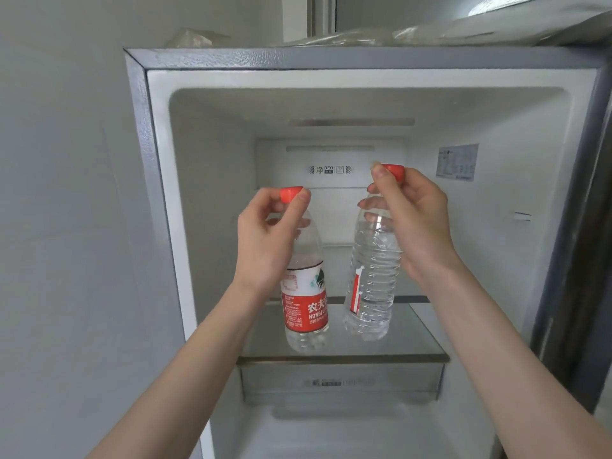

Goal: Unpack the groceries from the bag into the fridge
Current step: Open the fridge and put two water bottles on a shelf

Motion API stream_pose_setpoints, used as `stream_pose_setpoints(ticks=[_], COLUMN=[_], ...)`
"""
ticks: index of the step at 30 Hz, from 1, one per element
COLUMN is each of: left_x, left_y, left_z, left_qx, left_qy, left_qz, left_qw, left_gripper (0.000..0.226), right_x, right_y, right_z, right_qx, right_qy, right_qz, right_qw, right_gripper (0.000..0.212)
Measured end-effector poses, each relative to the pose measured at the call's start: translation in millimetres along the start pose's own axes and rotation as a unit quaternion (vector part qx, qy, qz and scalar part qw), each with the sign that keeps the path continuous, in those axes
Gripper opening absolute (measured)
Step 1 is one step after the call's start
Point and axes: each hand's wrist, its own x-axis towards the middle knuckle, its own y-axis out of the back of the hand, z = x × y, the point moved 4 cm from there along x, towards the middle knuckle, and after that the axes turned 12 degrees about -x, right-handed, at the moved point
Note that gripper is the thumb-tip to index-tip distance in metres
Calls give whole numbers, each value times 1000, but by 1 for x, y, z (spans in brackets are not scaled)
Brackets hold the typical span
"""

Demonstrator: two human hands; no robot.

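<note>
The fridge [155, 167] stands open in front of me, its white inside bare. My left hand [265, 240] pinches the red cap of a clear water bottle with a red label [306, 313], which hangs upright just above the glass shelf [414, 339]. My right hand [417, 223] grips a second clear water bottle [372, 293] by its red cap, held a little higher and tilted slightly, its label turned sideways. Both bottles are inside the upper compartment, side by side and apart. No grocery bag is in view.
Below the glass shelf sits a clear drawer [341, 382], with more white fridge space under it. A sticker [457, 162] is on the right inner wall. A grey wall lies to the left, and crumpled plastic [195, 38] rests on top of the fridge.
</note>
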Motion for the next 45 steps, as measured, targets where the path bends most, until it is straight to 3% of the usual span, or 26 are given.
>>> stream_pose_setpoints(ticks=[15, 30, 45], left_x=[111, 139, 142], left_y=[-20, -17, -18], left_z=[-59, -116, -120], left_qx=[-41, -14, 6], left_qy=[-17, 13, 51], left_qz=[2, 26, 36], left_qw=[999, 999, 998], left_gripper=[13, 17, 22], right_x=[97, 132, 135], right_y=[-59, -78, -85], right_z=[56, 111, 135], right_qx=[-43, -75, -78], right_qy=[64, 42, 11], right_qz=[7, -12, -13], right_qw=[997, 996, 997], right_gripper=[11, 24, 22])
